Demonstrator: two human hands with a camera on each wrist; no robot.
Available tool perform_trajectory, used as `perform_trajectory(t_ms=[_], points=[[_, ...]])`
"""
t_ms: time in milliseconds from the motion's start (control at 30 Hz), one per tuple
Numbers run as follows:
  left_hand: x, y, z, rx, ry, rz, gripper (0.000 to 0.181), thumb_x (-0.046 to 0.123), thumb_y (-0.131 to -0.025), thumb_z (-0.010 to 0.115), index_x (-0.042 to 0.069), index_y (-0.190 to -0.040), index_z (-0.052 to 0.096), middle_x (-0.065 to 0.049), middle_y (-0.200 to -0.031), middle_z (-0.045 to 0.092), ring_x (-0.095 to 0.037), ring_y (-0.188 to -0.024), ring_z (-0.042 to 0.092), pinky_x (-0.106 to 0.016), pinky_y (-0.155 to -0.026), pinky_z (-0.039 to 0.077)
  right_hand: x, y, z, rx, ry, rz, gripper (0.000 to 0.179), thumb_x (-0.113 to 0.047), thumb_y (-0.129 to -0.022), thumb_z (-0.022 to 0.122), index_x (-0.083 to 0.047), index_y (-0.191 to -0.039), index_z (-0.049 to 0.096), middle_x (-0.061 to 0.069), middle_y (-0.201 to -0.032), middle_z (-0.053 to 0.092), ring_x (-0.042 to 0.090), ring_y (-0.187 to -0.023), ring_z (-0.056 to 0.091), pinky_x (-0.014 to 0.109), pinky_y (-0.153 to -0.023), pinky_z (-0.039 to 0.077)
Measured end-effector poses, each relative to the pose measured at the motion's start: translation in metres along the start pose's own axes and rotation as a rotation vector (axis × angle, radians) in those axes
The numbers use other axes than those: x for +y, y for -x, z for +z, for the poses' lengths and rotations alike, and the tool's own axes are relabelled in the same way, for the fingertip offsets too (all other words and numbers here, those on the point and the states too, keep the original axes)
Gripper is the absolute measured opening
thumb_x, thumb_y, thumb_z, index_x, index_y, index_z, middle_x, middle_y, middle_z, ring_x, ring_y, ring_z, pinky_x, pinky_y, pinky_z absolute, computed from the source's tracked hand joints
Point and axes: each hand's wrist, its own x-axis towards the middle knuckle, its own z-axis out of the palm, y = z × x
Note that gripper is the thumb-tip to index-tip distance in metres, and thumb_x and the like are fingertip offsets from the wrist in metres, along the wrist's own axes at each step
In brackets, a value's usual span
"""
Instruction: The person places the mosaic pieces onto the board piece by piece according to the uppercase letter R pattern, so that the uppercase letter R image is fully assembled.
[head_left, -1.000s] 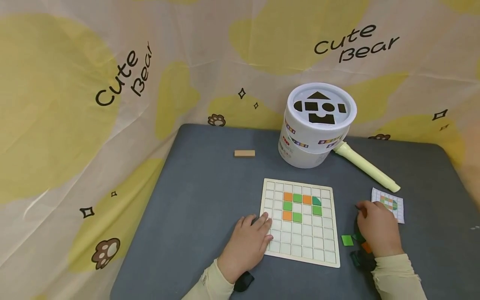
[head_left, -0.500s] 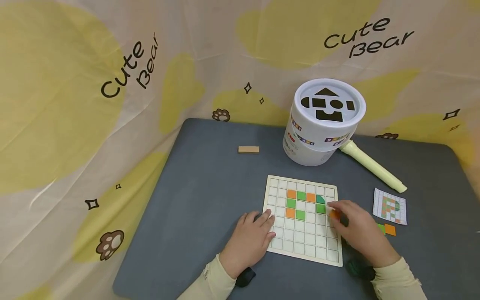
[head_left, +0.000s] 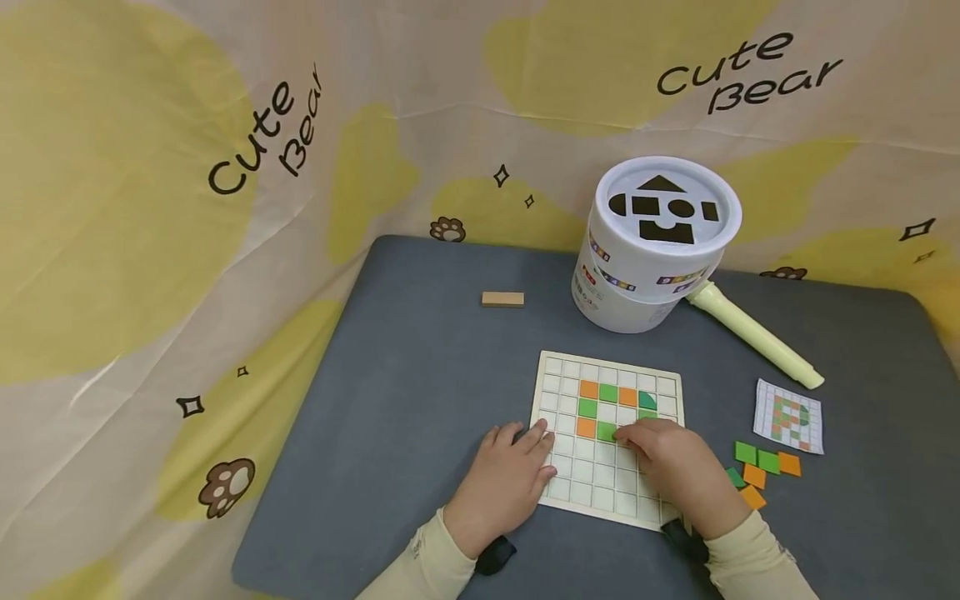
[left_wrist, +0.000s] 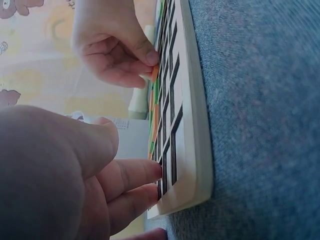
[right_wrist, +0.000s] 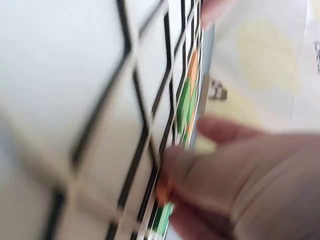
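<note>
A pale square grid board (head_left: 572,472) lies on the table, with orange, green and dark green tiles in several upper cells. My left hand (head_left: 500,487) rests on its left edge, fingers extended. Over the middle of the board, my right hand (head_left: 684,468) pinches an orange tile (left_wrist: 155,73) between thumb and fingers, beside a placed green tile (head_left: 607,431). The right wrist view also shows the orange tile (right_wrist: 163,193) under the thumb, against the grid. In the head view the right hand hides part of the board's right side and the held tile.
Loose green and orange tiles (head_left: 754,476) lie right of the board, below a small printed pattern card (head_left: 787,417). Behind stand a white tub (head_left: 626,292) with shaped lid holes, a pale yellow stick (head_left: 757,335) and a small wooden block (head_left: 502,299).
My right hand has moved left from the loose tiles to the middle of the board, carrying an orange tile. The left hand has stayed on the board's edge. The head view has shifted slightly.
</note>
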Motion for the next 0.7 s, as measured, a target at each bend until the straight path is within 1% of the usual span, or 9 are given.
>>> perform_trajectory(t_ms=[67, 133, 200, 300, 367, 433, 500, 633, 700], points=[[0.000, 0.000, 0.000, -0.004, 0.000, -0.003, 0.046, 0.041, -0.111, 0.057, 0.018, -0.151, 0.064, 0.000, -0.159, 0.054, -0.028, -0.136, 0.054, -0.053, -0.111, 0.045, -0.007, 0.001, 0.003, 0.024, 0.027, -0.006, 0.023, 0.003, -0.085, 0.088, -0.008, -0.104, 0.080, 0.004, -0.099, 0.077, 0.023, -0.089, 0.074, 0.042, -0.076, 0.063], [-0.001, 0.000, 0.001, -0.002, -0.002, -0.002, 0.046, 0.041, -0.112, 0.057, 0.018, -0.151, 0.064, 0.000, -0.159, 0.054, -0.028, -0.136, 0.054, -0.053, -0.112, 0.045, -0.013, 0.001, 0.006, 0.020, 0.049, -0.003, 0.025, 0.004, -0.085, 0.088, -0.007, -0.106, 0.080, 0.004, -0.099, 0.076, 0.022, -0.088, 0.073, 0.041, -0.075, 0.063], [-0.001, 0.000, 0.001, 0.002, -0.003, 0.000, 0.046, 0.041, -0.112, 0.057, 0.018, -0.151, 0.064, 0.000, -0.159, 0.054, -0.028, -0.136, 0.054, -0.053, -0.111, 0.045, -0.018, 0.002, 0.008, 0.006, 0.077, -0.010, 0.027, 0.004, -0.085, 0.087, -0.006, -0.108, 0.079, 0.004, -0.098, 0.074, 0.022, -0.088, 0.072, 0.042, -0.077, 0.063], [-0.001, 0.001, 0.001, 0.010, -0.005, 0.003, 0.046, 0.040, -0.111, 0.058, 0.018, -0.150, 0.064, 0.000, -0.159, 0.055, -0.028, -0.136, 0.054, -0.052, -0.111, 0.045, -0.023, 0.003, 0.010, -0.007, 0.136, -0.022, 0.030, 0.005, -0.082, 0.088, -0.004, -0.109, 0.079, 0.007, -0.101, 0.075, 0.027, -0.094, 0.071, 0.045, -0.085, 0.061], [-0.001, 0.002, 0.001, 0.015, -0.006, 0.008, 0.046, 0.040, -0.111, 0.059, 0.017, -0.150, 0.065, -0.001, -0.158, 0.055, -0.029, -0.136, 0.054, -0.052, -0.111, 0.046, -0.025, 0.006, 0.010, -0.001, 0.156, -0.005, 0.032, 0.003, -0.081, 0.089, -0.005, -0.111, 0.079, 0.008, -0.105, 0.077, 0.029, -0.096, 0.072, 0.048, -0.086, 0.060], [-0.001, 0.002, 0.001, 0.021, -0.012, 0.011, 0.046, 0.040, -0.111, 0.059, 0.016, -0.150, 0.065, -0.001, -0.158, 0.055, -0.029, -0.136, 0.054, -0.052, -0.110, 0.046, -0.026, 0.008, 0.009, 0.009, 0.151, 0.016, 0.034, 0.000, -0.081, 0.091, -0.005, -0.112, 0.078, 0.010, -0.109, 0.078, 0.031, -0.099, 0.073, 0.051, -0.088, 0.059], [-0.002, 0.002, 0.001, 0.027, -0.018, 0.014, 0.046, 0.040, -0.111, 0.059, 0.016, -0.150, 0.065, -0.002, -0.158, 0.055, -0.030, -0.136, 0.055, -0.052, -0.109, 0.046, -0.026, 0.010, 0.009, 0.013, 0.130, 0.026, 0.033, -0.002, -0.084, 0.089, -0.004, -0.114, 0.076, 0.011, -0.111, 0.078, 0.031, -0.099, 0.074, 0.050, -0.088, 0.060], [-0.003, 0.001, 0.002, 0.033, -0.026, 0.017, 0.046, 0.040, -0.111, 0.059, 0.016, -0.150, 0.065, -0.002, -0.158, 0.055, -0.030, -0.136, 0.055, -0.052, -0.109, 0.046, -0.027, 0.013, 0.012, 0.003, 0.101, 0.047, 0.032, -0.004, -0.090, 0.085, -0.002, -0.119, 0.072, 0.015, -0.116, 0.076, 0.033, -0.105, 0.073, 0.051, -0.092, 0.059], [-0.002, 0.001, 0.003, 0.035, -0.032, 0.022, 0.046, 0.040, -0.110, 0.060, 0.016, -0.149, 0.065, -0.002, -0.157, 0.056, -0.030, -0.135, 0.055, -0.052, -0.109, 0.047, -0.027, 0.015, 0.014, -0.003, 0.098, 0.058, 0.032, -0.004, -0.091, 0.084, -0.001, -0.121, 0.070, 0.016, -0.116, 0.075, 0.032, -0.106, 0.073, 0.050, -0.093, 0.059]])
